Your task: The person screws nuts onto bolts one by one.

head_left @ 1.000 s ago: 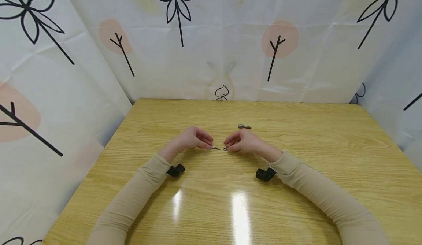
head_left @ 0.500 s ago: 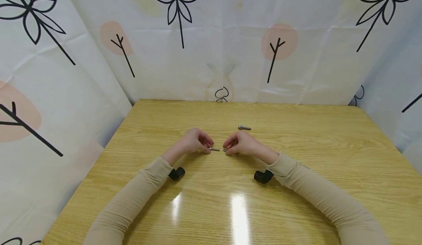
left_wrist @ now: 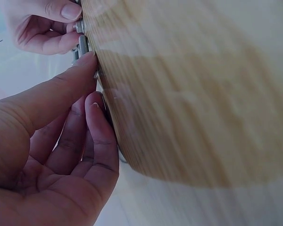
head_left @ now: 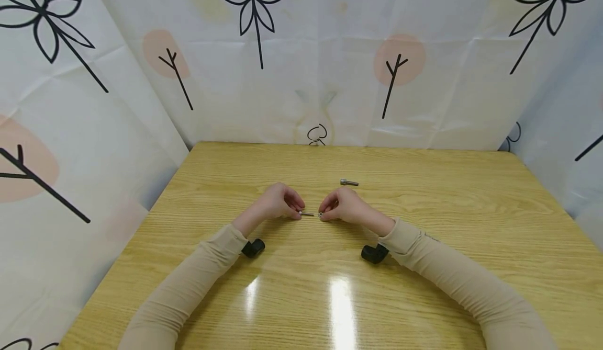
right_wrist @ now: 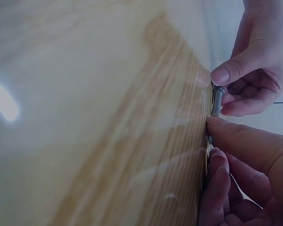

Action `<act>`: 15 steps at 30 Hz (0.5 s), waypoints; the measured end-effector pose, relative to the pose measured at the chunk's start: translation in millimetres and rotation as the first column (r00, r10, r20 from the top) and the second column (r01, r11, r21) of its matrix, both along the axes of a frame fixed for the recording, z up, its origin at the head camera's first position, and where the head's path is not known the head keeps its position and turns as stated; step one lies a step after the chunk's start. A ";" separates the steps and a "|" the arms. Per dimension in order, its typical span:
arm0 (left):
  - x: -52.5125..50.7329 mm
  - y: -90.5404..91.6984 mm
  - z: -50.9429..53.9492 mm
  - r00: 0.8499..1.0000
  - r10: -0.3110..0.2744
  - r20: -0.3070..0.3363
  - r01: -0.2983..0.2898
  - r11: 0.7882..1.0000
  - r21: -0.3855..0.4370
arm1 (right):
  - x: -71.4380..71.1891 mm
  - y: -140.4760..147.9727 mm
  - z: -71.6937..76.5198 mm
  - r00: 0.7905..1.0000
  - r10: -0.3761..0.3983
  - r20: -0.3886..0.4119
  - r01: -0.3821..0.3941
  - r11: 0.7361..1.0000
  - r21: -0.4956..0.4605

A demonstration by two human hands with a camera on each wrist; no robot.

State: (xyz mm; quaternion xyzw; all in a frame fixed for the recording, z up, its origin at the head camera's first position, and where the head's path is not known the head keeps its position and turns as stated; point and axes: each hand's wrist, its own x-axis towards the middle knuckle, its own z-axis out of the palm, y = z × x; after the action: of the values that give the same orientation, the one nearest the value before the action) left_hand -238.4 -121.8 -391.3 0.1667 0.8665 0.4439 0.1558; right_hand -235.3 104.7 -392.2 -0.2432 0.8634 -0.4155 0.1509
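Near the middle of the table, my left hand (head_left: 280,202) pinches a small metal bolt (head_left: 307,214) at its head end, with the threaded shank pointing right. Facing it, my right hand (head_left: 346,205) holds a small metal nut (head_left: 321,214) between thumb and finger. A narrow gap separates the bolt's tip from the nut in the head view. The left wrist view shows the threaded shank (left_wrist: 83,44) close to the nut (left_wrist: 79,27). In the right wrist view, fingertips mostly hide the nut, while the bolt (right_wrist: 217,102) shows plainly. Both hands are low at the tabletop.
A second bolt (head_left: 349,182) lies on the wooden table (head_left: 424,193) behind my right hand. Black wrist cameras (head_left: 254,248) sit below both cuffs. Printed white cloth (head_left: 292,88) hangs behind the table and along both sides.
My right hand has shifted slightly left, bringing the nut a little nearer to the bolt's tip. The left hand stays nearly in place, still holding the bolt.
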 end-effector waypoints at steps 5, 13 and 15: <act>0.3 0.7 1.6 1.000 -0.004 -0.011 0.004 1.000 -0.011 | -0.2 0.2 0.1 1.000 -0.005 -0.012 0.005 1.000 0.014; -0.6 1.4 0.5 1.000 -0.011 -0.013 0.011 1.000 -0.023 | -1.4 1.1 -2.4 1.000 0.010 -0.001 -0.010 1.000 0.007; -0.7 1.2 0.2 1.000 -0.010 -0.013 0.010 1.000 -0.017 | -1.5 1.7 -2.0 1.000 0.010 0.005 -0.010 1.000 0.004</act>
State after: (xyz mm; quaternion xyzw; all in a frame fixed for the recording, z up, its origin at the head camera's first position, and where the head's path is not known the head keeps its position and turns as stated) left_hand -239.1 -120.6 -391.1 0.1726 0.8704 0.4347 0.1539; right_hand -236.9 106.3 -394.3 -0.2459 0.8626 -0.4137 0.1557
